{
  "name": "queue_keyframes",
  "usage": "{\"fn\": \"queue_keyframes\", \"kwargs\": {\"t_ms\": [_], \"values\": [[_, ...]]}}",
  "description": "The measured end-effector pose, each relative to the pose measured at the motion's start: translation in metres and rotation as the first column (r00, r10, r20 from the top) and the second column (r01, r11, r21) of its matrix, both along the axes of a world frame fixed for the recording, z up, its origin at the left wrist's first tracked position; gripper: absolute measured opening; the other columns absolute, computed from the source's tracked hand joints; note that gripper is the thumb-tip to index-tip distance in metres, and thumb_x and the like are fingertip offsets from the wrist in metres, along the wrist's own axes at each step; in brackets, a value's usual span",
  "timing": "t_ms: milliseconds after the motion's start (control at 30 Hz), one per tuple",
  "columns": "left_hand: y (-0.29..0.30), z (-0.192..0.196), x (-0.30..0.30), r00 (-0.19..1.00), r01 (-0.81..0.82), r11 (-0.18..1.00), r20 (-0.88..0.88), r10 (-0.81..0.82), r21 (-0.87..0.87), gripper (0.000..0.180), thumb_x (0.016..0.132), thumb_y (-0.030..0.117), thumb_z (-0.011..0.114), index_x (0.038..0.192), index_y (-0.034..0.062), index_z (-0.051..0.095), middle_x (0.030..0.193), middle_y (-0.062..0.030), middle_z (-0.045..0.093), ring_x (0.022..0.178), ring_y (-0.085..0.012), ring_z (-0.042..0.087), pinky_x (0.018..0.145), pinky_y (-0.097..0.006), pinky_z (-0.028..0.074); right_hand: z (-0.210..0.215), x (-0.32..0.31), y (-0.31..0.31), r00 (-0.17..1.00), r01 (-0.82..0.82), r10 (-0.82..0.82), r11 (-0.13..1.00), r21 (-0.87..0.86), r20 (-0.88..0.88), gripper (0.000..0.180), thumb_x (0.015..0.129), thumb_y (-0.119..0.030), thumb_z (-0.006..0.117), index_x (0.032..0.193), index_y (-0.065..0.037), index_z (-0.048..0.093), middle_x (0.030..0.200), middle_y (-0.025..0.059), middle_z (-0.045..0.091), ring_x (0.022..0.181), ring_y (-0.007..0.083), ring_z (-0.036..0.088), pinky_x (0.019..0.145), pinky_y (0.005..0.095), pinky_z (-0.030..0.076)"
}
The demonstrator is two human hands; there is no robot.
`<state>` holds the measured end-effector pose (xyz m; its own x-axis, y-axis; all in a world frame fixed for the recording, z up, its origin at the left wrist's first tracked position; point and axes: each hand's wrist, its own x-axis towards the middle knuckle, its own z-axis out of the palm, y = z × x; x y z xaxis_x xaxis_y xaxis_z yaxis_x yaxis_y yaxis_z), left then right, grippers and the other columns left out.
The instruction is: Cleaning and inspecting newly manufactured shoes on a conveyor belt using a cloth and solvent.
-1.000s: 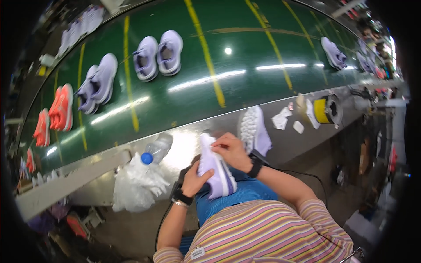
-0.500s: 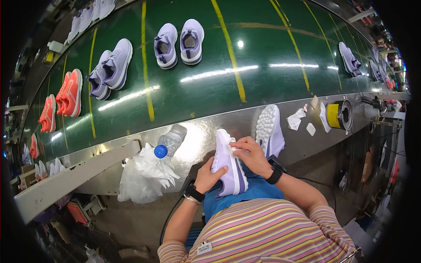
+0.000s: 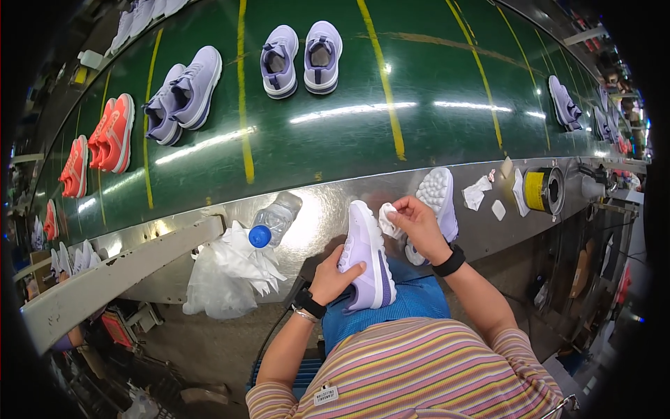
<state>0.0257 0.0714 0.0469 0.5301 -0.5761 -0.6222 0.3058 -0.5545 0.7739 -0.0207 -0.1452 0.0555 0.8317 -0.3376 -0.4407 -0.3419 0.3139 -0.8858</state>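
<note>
Left hand [image 3: 333, 274] grips lilac shoe [image 3: 368, 257]; right hand [image 3: 417, 222] pinches white cloth [image 3: 388, 220] at its side. Wiping step; next, judged: steady rubbing strokes.

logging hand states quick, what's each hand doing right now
Left hand: closed on the lavender shoe.
Right hand: closed on a small white cloth, held at the shoe.

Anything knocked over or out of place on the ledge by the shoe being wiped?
Two things stand out. A plastic bottle with a blue cap lies on its side on the steel ledge beside crumpled white plastic. A second lilac shoe lies there sole-up. No spill shows.
</note>
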Motion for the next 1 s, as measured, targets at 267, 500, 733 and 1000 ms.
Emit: {"fn": "queue_keyframes", "kwargs": {"t_ms": [267, 500, 733, 1000], "values": [[0.003, -0.003, 0.000, 1.000, -0.002, 1.000, 0.004, 0.003, -0.013, 0.069, 0.073, 0.040, 0.065, 0.120, -0.0053, 0.045, 0.099, -0.0227, 0.061, 0.091, -0.0287, 0.062, 0.079, -0.032, 0.047, 0.001, -0.003, 0.009, 0.990, 0.072, -0.076, 0.997, -0.035, -0.118, 0.017, 0.080, -0.007, 0.063, 0.095, 0.000, 0.062, 0.092, 0.0033, 0.062, 0.079, 0.0086, 0.056, 0.071, 0.0217, 0.044], [0.003, -0.008, 0.000, 1.000, -0.015, 1.000, 0.007, 0.015, -0.014, 0.071, 0.072, 0.040, 0.066, 0.121, -0.0064, 0.044, 0.101, -0.0236, 0.060, 0.093, -0.0289, 0.061, 0.081, -0.032, 0.046, 0.005, 0.001, 0.022, 0.976, -0.213, 0.178, 0.895, -0.392, -0.126, 0.016, 0.074, -0.007, 0.067, 0.089, -0.002, 0.064, 0.090, 0.0078, 0.062, 0.082, 0.0137, 0.057, 0.071, 0.0258, 0.044], [0.002, -0.009, -0.002, 0.999, -0.024, 1.000, -0.021, 0.024, -0.010, 0.073, 0.071, 0.039, 0.067, 0.123, -0.0073, 0.043, 0.103, -0.0238, 0.060, 0.095, -0.0281, 0.061, 0.082, -0.032, 0.046, -0.021, 0.044, 0.024, 0.987, -0.160, 0.137, 0.892, -0.424, -0.085, 0.015, 0.073, -0.013, 0.069, 0.080, 0.000, 0.063, 0.074, 0.0083, 0.063, 0.067, 0.0132, 0.058, 0.062, 0.0262, 0.045], [0.007, -0.012, -0.007, 0.998, -0.043, 0.999, 0.035, 0.043, 0.007, 0.066, 0.072, 0.038, 0.066, 0.119, -0.0048, 0.047, 0.101, -0.0215, 0.061, 0.092, -0.0274, 0.062, 0.080, -0.032, 0.047, 0.005, -0.005, 0.036, 0.985, -0.161, 0.124, 0.907, -0.388, -0.119, 0.011, 0.077, -0.010, 0.067, 0.081, 0.000, 0.063, 0.078, 0.0058, 0.063, 0.071, 0.0099, 0.056, 0.064, 0.0233, 0.044]]}}
